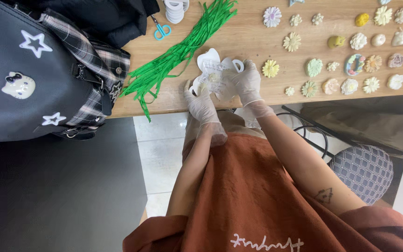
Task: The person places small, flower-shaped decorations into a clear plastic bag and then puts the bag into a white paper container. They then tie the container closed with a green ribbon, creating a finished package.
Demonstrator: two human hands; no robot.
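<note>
1. The left hand point(201, 102), in a thin clear glove, has its grip closed on the lower left edge of a clear plastic pouch point(214, 77) with white shaped ends.
2. The right hand point(246, 83), gloved the same way, pinches the pouch's right side, its fingers curled round the edge.
3. The pouch is held just over the near edge of the wooden desk point(248, 35); a small pale flower-shaped piece shows through it, though its detail is too small to tell.
4. Touching the pouch on its left, a bundle of green ribbon strips point(178, 51) runs slantwise up the desk.
5. Beyond the pouch, past the ribbon's upper end, lie blue-handled scissors point(161, 30) and a stack of white pieces point(176, 10).
6. To the right of the pouch, moulded flower shapes point(341, 51) lie in rows, apart from one another, in white, yellow, green and peach.
7. Well left of the pouch, a black bag point(29, 70) with star patches and a plaid strap rests on the desk's end.
</note>
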